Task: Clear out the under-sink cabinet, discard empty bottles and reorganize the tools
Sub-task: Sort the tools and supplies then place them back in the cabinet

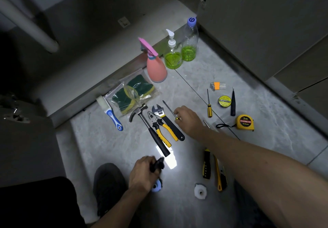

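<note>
On the grey floor lie a hammer (150,130), pliers (158,130) and an adjustable wrench (168,123) side by side. My right hand (188,119) holds the handle end of a thin screwdriver (168,108) that lies just right of the wrench. My left hand (142,172) grips a black flashlight (157,164) that throws a bright patch on the floor. A pink spray bottle (156,67), a pump bottle (173,57) and a clear bottle (190,44), both with green liquid, stand by the cabinet edge.
To the right lie hex keys (218,86), a screwdriver (209,106), yellow tape roll (224,101), a black pick (232,105) and a tape measure (245,122). Bagged sponges (133,92) and a brush (111,114) lie left. A yellow-black screwdriver (206,163), knife (221,172) and white cap (200,191) are near.
</note>
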Demonstrator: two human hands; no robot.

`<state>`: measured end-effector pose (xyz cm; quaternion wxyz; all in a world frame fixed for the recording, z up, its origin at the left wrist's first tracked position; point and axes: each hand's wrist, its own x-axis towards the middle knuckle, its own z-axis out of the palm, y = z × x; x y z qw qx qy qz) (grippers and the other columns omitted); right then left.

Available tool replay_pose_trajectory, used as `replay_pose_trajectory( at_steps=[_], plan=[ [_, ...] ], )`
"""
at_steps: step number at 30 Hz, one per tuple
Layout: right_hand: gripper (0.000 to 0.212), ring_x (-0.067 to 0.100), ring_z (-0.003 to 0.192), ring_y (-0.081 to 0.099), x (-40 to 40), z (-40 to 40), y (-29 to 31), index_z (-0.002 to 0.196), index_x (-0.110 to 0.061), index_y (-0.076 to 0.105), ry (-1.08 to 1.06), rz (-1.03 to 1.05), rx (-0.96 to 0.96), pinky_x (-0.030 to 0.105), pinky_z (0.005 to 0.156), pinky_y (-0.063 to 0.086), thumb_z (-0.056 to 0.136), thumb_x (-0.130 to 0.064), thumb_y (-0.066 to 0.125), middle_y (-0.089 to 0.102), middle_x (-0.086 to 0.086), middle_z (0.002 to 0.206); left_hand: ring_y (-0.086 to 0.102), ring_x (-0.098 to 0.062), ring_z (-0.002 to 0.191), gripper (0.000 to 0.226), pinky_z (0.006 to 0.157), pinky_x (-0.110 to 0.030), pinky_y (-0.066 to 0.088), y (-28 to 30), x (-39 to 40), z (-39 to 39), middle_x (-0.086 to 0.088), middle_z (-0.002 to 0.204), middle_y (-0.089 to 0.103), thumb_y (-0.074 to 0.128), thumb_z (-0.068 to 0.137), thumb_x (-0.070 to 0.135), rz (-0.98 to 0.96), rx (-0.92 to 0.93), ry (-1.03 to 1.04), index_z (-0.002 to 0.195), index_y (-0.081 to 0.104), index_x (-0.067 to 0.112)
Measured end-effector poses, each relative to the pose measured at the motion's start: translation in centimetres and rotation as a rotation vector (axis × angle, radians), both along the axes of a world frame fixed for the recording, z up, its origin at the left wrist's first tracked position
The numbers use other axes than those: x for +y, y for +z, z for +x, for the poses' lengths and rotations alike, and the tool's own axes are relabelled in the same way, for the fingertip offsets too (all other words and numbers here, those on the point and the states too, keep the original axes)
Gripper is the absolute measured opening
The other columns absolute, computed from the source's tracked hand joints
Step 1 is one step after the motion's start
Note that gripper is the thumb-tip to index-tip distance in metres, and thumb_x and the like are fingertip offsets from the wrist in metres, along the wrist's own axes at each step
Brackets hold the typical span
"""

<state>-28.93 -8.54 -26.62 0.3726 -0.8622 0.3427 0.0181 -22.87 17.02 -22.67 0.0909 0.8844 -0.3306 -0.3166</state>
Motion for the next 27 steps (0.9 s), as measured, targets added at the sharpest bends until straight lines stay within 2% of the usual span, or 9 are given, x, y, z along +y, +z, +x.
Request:
replay_pose_trajectory(
  at_steps=[4,8,12,14,17,19,23,25,27],
  plan=[
    [0.026,0.023,0.100,0.060,0.2,0.5,-0.2,0.120,-0.015,0.063,-0.026,0.037,0.006,0.032,0.082,0.046,0.094,-0.016,0.064,0.058,0.003,0.114,0.055,-0.012,0.081,0.015,0.069,-0.025,0.040,0.2,0.2,0.1,0.010,0.094,0.059,0.069,0.087,0.032,0.010,0.021,0.046,0.085,0.054,0.030],
    [0.027,0.018,0.094,0.057,-0.2,-1.0,0.4,0.118,-0.015,0.063,-0.101,0.087,-0.023,0.031,0.082,0.046,0.094,-0.026,0.066,0.058,0.002,0.109,0.056,-0.012,0.089,0.017,0.073,-0.025,0.042,0.3,0.3,-0.1,0.010,0.103,0.058,0.070,0.086,0.031,0.012,0.017,0.044,0.094,0.056,0.031],
    [0.013,0.023,0.085,0.061,-0.3,-4.2,1.6,0.097,-0.018,0.065,-0.209,0.094,0.015,0.033,0.072,0.050,0.093,-0.029,0.059,0.063,-0.003,0.087,0.055,-0.018,0.105,0.029,0.081,-0.030,0.046,0.5,0.7,-0.4,0.005,0.116,0.056,0.069,0.086,0.029,0.017,0.020,-0.011,0.114,0.059,0.026],
    [0.017,0.023,0.082,0.062,0.0,-6.4,2.2,0.090,-0.018,0.064,-0.234,0.072,0.046,0.033,0.069,0.050,0.094,-0.033,0.058,0.065,-0.004,0.082,0.049,-0.018,0.111,0.035,0.086,-0.033,0.047,0.8,1.0,-0.7,0.005,0.117,0.051,0.068,0.087,0.029,-0.018,-0.025,-0.050,0.120,0.059,0.026],
    [0.027,0.021,0.078,0.061,1.1,-10.3,3.1,0.082,-0.021,0.060,-0.253,0.044,0.108,0.035,0.067,0.050,0.095,-0.044,0.058,0.065,-0.003,0.079,0.047,-0.017,0.107,0.024,0.079,-0.034,0.047,1.6,1.1,-1.1,0.008,0.106,0.047,0.067,0.087,0.031,-0.107,-0.096,-0.027,0.109,0.058,0.027],
    [0.031,0.021,0.077,0.060,2.8,-12.9,3.4,0.079,-0.021,0.055,-0.210,0.019,0.158,0.034,0.064,0.046,0.095,-0.048,0.058,0.063,-0.003,0.077,0.051,-0.017,0.101,0.021,0.073,-0.033,0.047,2.0,1.1,-1.6,0.009,0.102,0.047,0.066,0.088,0.041,-0.087,-0.102,-0.001,0.101,0.056,0.028],
    [0.038,0.030,0.093,0.064,6.9,-16.1,3.7,0.094,-0.018,0.051,-0.046,-0.115,0.321,0.034,0.068,0.046,0.089,-0.055,0.061,0.067,0.005,0.094,0.054,-0.018,0.100,0.036,0.073,-0.035,0.051,2.6,2.0,-3.6,0.008,0.108,0.048,0.063,0.085,0.060,0.101,-0.087,-0.039,0.099,0.053,0.029],
    [0.044,0.031,0.102,0.064,8.0,-16.0,3.9,0.106,-0.016,0.050,-0.010,-0.130,0.402,0.034,0.070,0.046,0.088,-0.053,0.064,0.068,0.007,0.103,0.054,-0.020,0.109,0.041,0.078,-0.038,0.054,2.7,2.7,-4.5,0.007,0.120,0.046,0.066,0.084,0.056,0.194,-0.070,-0.096,0.112,0.052,0.030],
    [0.045,0.033,0.106,0.064,8.5,-15.4,4.0,0.113,-0.013,0.048,-0.069,-0.072,0.446,0.033,0.070,0.043,0.088,-0.044,0.067,0.068,0.010,0.108,0.052,-0.021,0.117,0.048,0.085,-0.040,0.054,2.4,3.3,-5.1,0.006,0.133,0.042,0.069,0.086,0.044,0.262,-0.046,-0.136,0.126,0.046,0.030]
  ],
)
